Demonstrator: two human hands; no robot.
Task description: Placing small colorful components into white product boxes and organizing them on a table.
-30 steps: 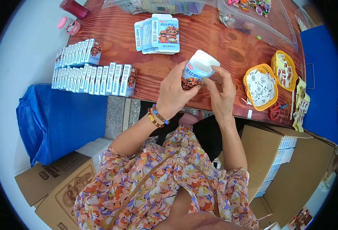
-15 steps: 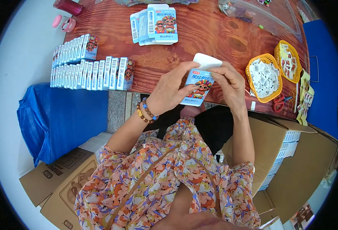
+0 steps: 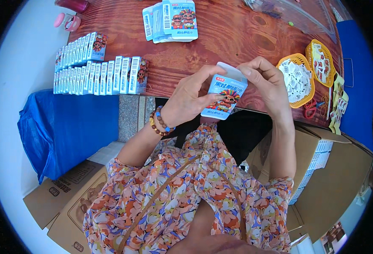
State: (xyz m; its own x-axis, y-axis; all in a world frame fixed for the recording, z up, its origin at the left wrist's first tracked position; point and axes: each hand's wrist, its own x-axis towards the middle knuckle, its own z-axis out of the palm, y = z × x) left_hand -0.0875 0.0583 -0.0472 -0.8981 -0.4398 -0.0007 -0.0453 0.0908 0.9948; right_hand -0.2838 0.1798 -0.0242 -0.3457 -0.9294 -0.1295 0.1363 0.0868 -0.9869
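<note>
Above the table's front edge, my left hand (image 3: 190, 95) grips a light-blue cardboard carton (image 3: 225, 95) by its left side, thumb across its printed front. A colourful cartoon figure is on that front. The carton's top is open, with a white flap (image 3: 231, 70) standing up behind it. At the upper right corner my right hand (image 3: 267, 82) has its thumb and fingers closed together against the carton's edge. What exactly they pinch is partly hidden by the fingers. Farther back lies a stack of flat light-blue cartons (image 3: 184, 21).
Two rows of filled-out blue cartons (image 3: 137, 75) stand at the table's left. On the right are a yellow basket of small white packets (image 3: 291, 57), another yellow basket (image 3: 312, 45), red scissors (image 3: 310, 111) and a clear plastic bin (image 3: 296, 15). An open brown cardboard box (image 3: 334, 178) stands below.
My right hand has moved right, from the flap to the carton's upper right corner. The white flap is farther back, and the carton's top shows open. My left hand keeps its hold.
</note>
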